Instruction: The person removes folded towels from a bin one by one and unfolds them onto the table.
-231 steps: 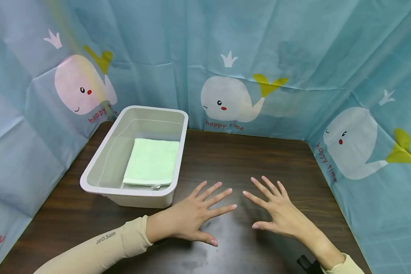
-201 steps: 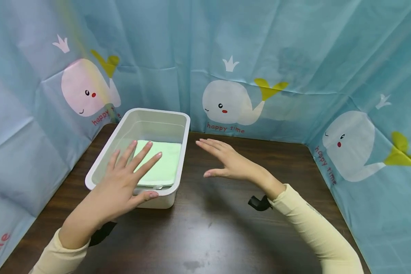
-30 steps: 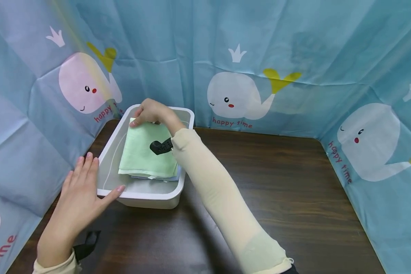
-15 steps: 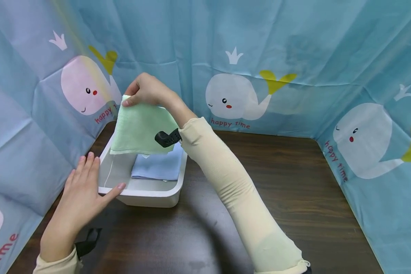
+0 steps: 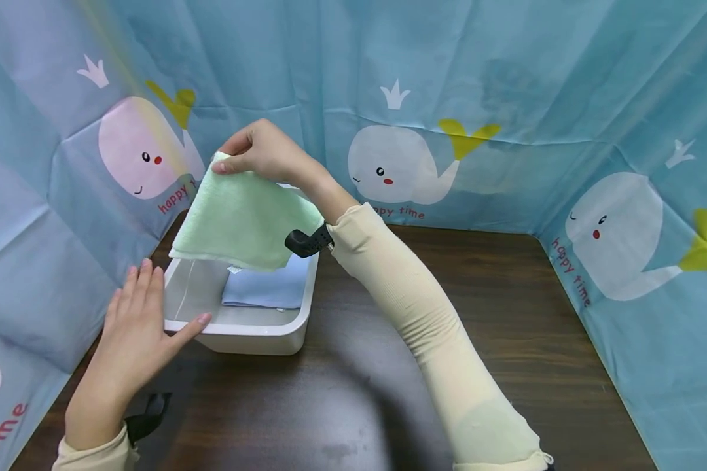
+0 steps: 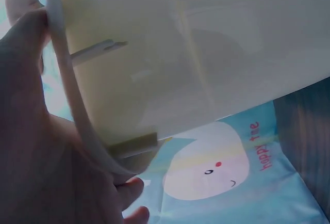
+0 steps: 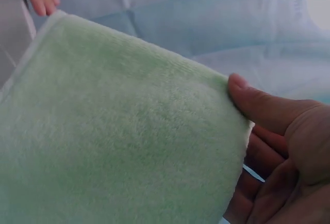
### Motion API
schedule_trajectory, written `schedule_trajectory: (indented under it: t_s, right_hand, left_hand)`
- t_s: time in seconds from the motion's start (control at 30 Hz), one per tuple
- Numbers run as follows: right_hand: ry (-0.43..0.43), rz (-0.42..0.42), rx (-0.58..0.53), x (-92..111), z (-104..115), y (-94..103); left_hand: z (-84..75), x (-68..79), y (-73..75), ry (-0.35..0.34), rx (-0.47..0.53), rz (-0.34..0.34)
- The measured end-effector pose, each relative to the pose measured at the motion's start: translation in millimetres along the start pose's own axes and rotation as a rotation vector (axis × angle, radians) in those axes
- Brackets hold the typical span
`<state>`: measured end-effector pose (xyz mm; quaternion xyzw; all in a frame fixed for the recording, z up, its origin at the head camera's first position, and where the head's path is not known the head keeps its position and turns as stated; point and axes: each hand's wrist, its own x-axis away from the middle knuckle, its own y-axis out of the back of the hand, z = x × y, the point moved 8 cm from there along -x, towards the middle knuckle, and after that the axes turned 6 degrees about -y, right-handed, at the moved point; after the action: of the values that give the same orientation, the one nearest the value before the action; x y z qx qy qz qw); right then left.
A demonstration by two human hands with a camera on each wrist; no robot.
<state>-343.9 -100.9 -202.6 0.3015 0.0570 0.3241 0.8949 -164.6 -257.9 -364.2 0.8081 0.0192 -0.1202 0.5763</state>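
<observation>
My right hand (image 5: 271,154) pinches one corner of a folded light green towel (image 5: 244,219) between thumb and fingers. The towel hangs tilted above a pale grey plastic bin (image 5: 250,331), and its pile fills most of the right wrist view. Underneath, a folded blue towel (image 5: 266,288) lies on the bin's floor, partly hidden by the green one. My left hand (image 5: 131,340) rests on the bin's front left rim, fingers straight and thumb spread. In the left wrist view, that hand (image 6: 56,177) lies along the rim beside the bin's outer wall (image 6: 170,64).
The bin stands on a dark wooden table (image 5: 477,314), at its back left. Blue whale-print curtains (image 5: 271,72) enclose the back and both sides. A black strap mount (image 5: 306,242) sits on the right wrist, close to the towel.
My right hand has raised the green towel out of the bin, uncovering the blue towel; lately it shifted slightly right. My left hand moved from over the table onto the rim and stays there.
</observation>
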Motion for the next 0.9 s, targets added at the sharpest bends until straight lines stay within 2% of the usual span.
schedule_trajectory:
  t_s: [0.13, 0.27, 0.4, 0.53, 0.67, 0.9]
  right_hand:
    - [0.022, -0.06, -0.051, 20.7, 13.3, 17.7]
    - [0.046, -0.154, -0.133, 48.3, 27.5, 41.1]
    - [0.072, -0.256, -0.194, 76.7, 38.9, 66.6]
    - [0.089, -0.354, -0.195, 102.2, 42.8, 91.8]
    - [0.067, -0.43, -0.195, 125.5, 33.1, 111.6]
    - [-0.018, -0.56, -0.196, 168.7, -9.2, 131.9]
  left_hand:
    - [-10.7, -4.4, 9.0, -0.07, 0.029, -0.055]
    - [-29.5, -10.9, 17.2, -0.17, 0.05, -0.105]
    - [-49.7, -16.4, 24.9, -0.255, 0.055, -0.135]
    - [-70.8, -23.4, 31.3, -0.33, 0.048, -0.142]
    - [-94.3, -32.0, 32.2, -0.409, 0.041, -0.145]
    - [-136.8, -45.2, 19.1, -0.524, 0.04, -0.16]
